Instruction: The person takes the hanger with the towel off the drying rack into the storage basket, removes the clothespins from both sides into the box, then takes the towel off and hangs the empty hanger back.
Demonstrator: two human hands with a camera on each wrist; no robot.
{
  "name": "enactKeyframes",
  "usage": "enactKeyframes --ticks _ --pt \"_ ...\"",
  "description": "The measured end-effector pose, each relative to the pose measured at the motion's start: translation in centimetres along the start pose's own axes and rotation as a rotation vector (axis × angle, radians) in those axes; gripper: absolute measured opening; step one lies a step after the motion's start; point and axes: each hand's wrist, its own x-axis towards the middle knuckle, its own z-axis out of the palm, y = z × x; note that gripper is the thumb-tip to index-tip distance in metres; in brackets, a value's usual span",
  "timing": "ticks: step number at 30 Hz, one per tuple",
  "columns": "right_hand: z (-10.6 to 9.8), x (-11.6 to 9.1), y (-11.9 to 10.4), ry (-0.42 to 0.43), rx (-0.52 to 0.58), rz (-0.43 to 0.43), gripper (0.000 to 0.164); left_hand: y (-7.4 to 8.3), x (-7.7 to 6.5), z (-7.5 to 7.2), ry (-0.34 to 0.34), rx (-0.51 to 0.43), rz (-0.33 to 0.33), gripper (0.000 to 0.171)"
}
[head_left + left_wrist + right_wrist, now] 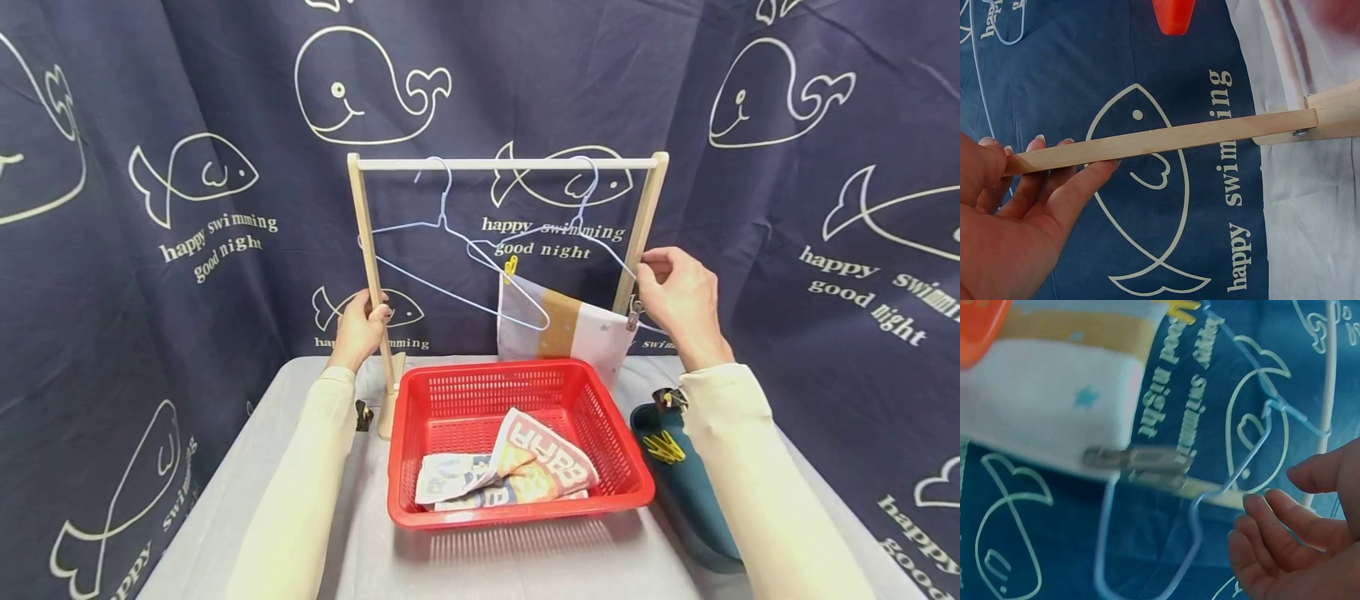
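Observation:
My left hand (360, 329) grips the left wooden post (1147, 140) of a small clothes rack, fingers and thumb on either side of it. Beside the right post, my right hand (682, 300) is close to the sloping arm of the right blue hanger (577, 227). The right wrist view shows a gap between its thumb and bent fingers, with nothing pinched there. From that hanger hangs a white, tan and grey cloth (558, 325). A yellow clip (511, 267) is at its left corner, and a metal clip (1147, 464) at its right corner, just below my right hand.
Another blue hanger (444, 223) hangs bare on the rack's white bar (510, 164). In front stands a red basket (517, 515) with printed cloths (543, 458) inside. Right of it, under my forearm, a dark teal container (697, 508) holds yellow clips (664, 447).

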Motion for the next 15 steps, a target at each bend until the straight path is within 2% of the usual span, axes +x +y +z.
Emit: enactKeyframes --ticks 9,15 --pt "-0.2 0.1 2.7 -0.170 -0.112 -0.007 0.045 0.0 -0.1 0.0 -0.005 -0.007 -0.009 0.023" --pt "0.2 -0.2 3.6 -0.182 -0.127 -0.048 0.042 0.0 -0.1 0.0 0.001 -0.010 0.001 0.022"
